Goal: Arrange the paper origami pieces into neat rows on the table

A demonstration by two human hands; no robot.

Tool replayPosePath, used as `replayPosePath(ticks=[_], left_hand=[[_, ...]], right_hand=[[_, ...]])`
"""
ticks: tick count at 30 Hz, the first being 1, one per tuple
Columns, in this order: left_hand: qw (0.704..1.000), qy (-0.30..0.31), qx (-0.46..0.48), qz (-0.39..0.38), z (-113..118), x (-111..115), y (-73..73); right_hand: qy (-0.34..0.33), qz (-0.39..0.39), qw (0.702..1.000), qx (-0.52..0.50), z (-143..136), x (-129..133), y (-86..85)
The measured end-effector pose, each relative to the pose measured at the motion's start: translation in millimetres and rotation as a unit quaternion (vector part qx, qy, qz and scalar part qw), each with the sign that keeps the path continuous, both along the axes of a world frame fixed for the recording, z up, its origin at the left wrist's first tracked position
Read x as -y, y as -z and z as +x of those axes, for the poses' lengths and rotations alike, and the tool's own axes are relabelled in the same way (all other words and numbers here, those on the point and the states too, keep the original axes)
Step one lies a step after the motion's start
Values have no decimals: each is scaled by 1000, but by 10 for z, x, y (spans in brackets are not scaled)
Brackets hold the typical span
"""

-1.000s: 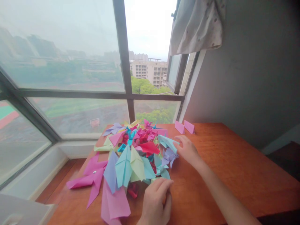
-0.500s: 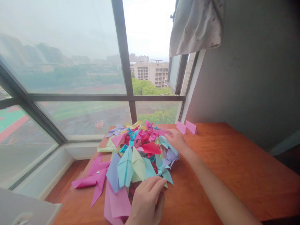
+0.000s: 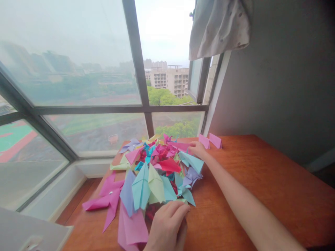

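A heap of folded paper shapes lies before me on the wooden table (image 3: pixel 261 181). At its far right side my right hand (image 3: pixel 198 150) pinches the end of a pink paper plane (image 3: pixel 180 145). Just below that hand is a light blue paper plane (image 3: pixel 192 161), with a lavender folded paper (image 3: pixel 192 177) under it. My left hand (image 3: pixel 169 223) is curled closed at the near edge of the heap; whatever its fingers hold is hidden. Around it are a pink folded sheet (image 3: pixel 133 226), a turquoise paper plane (image 3: pixel 141 186) and a pale green plane (image 3: pixel 156 183).
A magenta pinwheel (image 3: pixel 108 195) lies at the heap's left. Two pink folded cards (image 3: pixel 215 141) stand at the table's back edge. Windows (image 3: pixel 89 132) rise behind, one pane open beside a hanging curtain (image 3: pixel 220 31). A grey wall (image 3: pixel 282 87) stands on the right.
My right hand has shifted slightly right and closed on the pink plane's end, uncovering more of the light blue plane. My left hand stays nearly in place, and the view has shifted slightly.
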State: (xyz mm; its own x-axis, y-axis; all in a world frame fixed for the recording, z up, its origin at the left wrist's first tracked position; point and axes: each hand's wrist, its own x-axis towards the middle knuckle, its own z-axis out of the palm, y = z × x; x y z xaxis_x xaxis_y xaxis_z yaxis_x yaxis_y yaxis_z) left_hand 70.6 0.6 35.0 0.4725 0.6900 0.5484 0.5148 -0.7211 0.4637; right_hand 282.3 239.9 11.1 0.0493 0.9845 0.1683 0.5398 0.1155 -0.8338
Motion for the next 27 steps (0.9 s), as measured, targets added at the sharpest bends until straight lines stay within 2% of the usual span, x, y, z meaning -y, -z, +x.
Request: replayPosePath(ticks=[5, 8, 10, 14, 19, 22, 25, 27], left_hand=[[999, -12, 38, -1, 2, -14, -29], [997, -38, 66, 0, -2, -35, -44], [994, -66, 89, 1, -9, -53, -70], [978, -126, 165, -4, -45, -91, -163], [955, -180, 230, -58, -90, -144, -222], [935, -151, 290, -137, -77, -154, -203], [893, -72, 372, -243, -44, -143, -197], [869, -48, 407, -277, -25, -135, -210]], right_hand=[[14, 77, 996, -39, 116, 192, -242], [27, 127, 991, -44, 196, 455, -442], [23, 197, 980, -21, 226, 695, -581], [-68, 329, 939, 68, 252, 1217, -825], [-143, 401, 897, 117, 344, 1685, -967], [-174, 405, 886, 143, 412, 1838, -981], [-209, 390, 885, 146, 435, 1928, -981], [-227, 379, 885, 146, 430, 1961, -980]])
